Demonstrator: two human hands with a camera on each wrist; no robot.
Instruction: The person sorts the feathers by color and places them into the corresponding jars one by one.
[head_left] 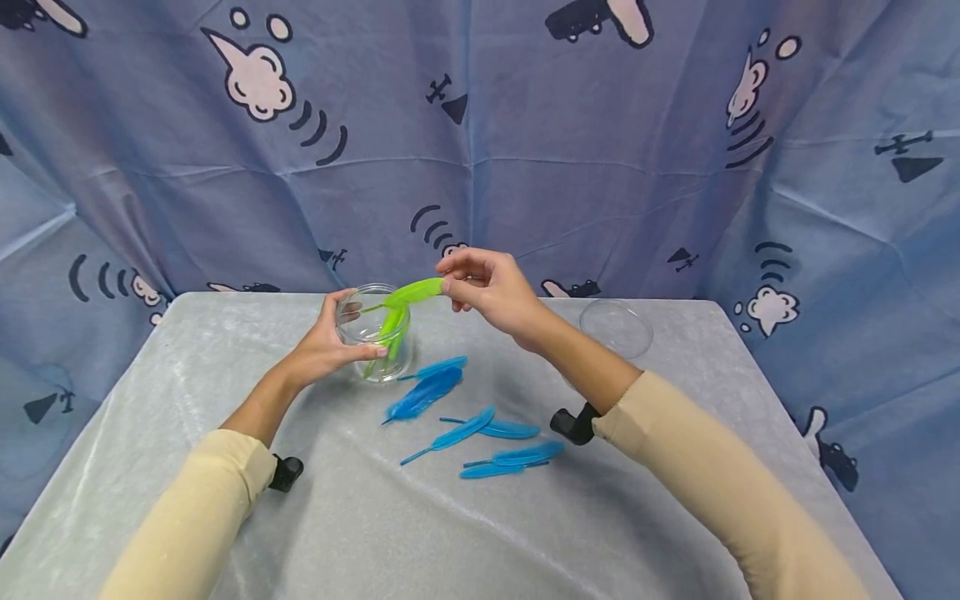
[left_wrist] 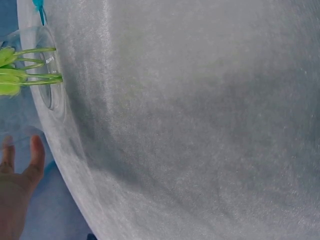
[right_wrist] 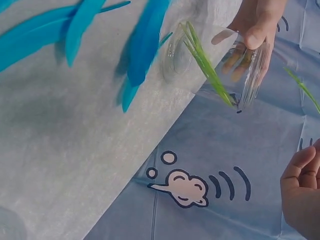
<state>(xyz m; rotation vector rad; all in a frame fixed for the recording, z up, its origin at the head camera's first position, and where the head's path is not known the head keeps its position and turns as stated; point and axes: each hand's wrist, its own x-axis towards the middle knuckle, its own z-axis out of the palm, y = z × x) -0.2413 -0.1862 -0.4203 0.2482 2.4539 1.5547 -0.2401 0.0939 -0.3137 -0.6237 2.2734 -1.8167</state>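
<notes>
Grey table [head_left: 225,500], jar [head_left: 372,333], green feather [head_left: 415,292]

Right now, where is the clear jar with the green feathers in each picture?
Head: the clear jar stands mid-table, gripped by the left hand.
Left wrist: at the upper left edge, green quills showing.
Right wrist: at the top, right of centre.
Shared landmark: the green feathers inside.

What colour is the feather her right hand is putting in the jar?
Bright lime green feather, pinched by the right hand; the head view shows it best.
</notes>
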